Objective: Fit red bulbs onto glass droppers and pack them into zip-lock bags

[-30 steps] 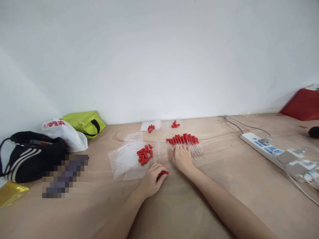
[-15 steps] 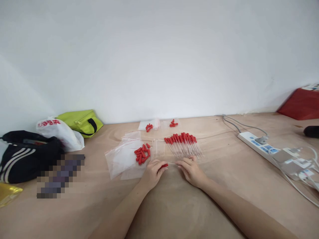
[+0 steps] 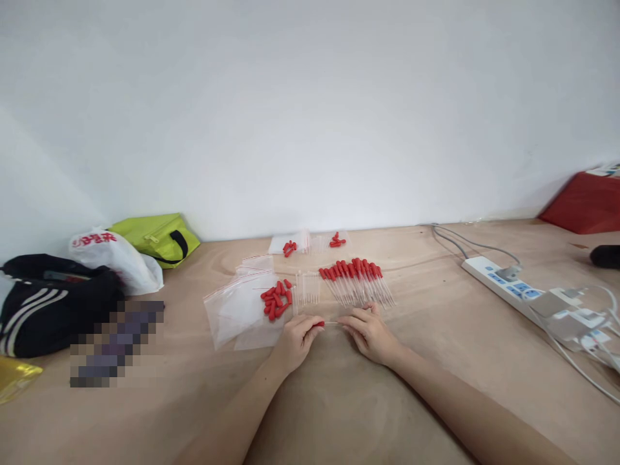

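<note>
Right hand [image 3: 372, 332] off row of capped droppers [image 3: 357, 279], drawn back level with left hand [image 3: 296, 339]. Left fingers pinched shut on 1 red cap [image 3: 318, 323]. Right fingertips pinched on clear tube [image 3: 332, 322], which lies level between the 2 hands. Tube end at cap mouth; touching or inside, cannot tell. Judged: joining of the 2 parts under way. Loose red caps [image 3: 278, 300] on plastic bag [image 3: 237, 313] just beyond left hand.

Left hand [image 3: 295, 339] pinches red cap [image 3: 318, 323] — right hand [image 3: 371, 332], tube [image 3: 332, 322] (clear).
</note>
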`<action>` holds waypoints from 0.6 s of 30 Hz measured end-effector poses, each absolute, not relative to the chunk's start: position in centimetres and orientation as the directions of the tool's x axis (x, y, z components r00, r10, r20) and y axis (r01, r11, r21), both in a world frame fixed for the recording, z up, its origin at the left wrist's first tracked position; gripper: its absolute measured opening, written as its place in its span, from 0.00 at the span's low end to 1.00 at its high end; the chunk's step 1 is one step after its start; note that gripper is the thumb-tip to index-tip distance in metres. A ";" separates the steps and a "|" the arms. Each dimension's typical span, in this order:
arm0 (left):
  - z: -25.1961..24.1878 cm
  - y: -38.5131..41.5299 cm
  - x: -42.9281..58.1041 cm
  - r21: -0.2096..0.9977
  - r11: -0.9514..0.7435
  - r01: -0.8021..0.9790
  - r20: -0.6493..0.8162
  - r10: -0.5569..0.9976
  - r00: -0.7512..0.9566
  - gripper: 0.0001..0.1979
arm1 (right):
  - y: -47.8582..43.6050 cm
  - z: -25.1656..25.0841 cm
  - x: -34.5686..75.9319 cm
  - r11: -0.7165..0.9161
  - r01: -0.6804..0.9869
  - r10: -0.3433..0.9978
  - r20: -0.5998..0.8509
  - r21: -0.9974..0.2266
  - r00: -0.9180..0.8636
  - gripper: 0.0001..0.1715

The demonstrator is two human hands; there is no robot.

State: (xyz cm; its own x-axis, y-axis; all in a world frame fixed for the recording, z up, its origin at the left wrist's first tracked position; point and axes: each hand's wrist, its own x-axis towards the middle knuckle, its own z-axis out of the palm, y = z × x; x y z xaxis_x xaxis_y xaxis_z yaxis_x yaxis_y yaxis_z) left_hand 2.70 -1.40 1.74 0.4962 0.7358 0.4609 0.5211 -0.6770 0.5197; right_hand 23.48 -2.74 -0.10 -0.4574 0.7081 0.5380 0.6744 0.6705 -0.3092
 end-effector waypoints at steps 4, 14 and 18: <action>1.8 -1.5 2.7 0.502 -0.702 0.505 0.430 0.710 0.558 0.12 | -2.5 0.0 23.7 0.679 0.665 0.705 0.531 -0.311 -0.471 0.15; 1.8 -1.5 2.7 0.442 -0.753 0.488 0.444 0.656 0.610 0.10 | -2.7 0.6 23.3 0.641 0.722 0.726 0.510 -0.261 -0.461 0.14; 1.7 -1.5 2.8 0.402 -0.772 0.492 0.458 0.635 0.622 0.11 | -3.0 0.7 23.1 0.631 0.736 0.732 0.502 -0.245 -0.461 0.14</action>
State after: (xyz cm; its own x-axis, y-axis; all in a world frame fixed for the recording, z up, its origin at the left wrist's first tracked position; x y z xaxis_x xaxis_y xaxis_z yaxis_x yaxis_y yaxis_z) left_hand 2.77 -1.46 1.73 0.6223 0.6352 0.4575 0.4922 -0.7720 0.4022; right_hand 23.15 -2.95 0.74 -0.4609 0.7319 0.5019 0.7357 0.6314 -0.2451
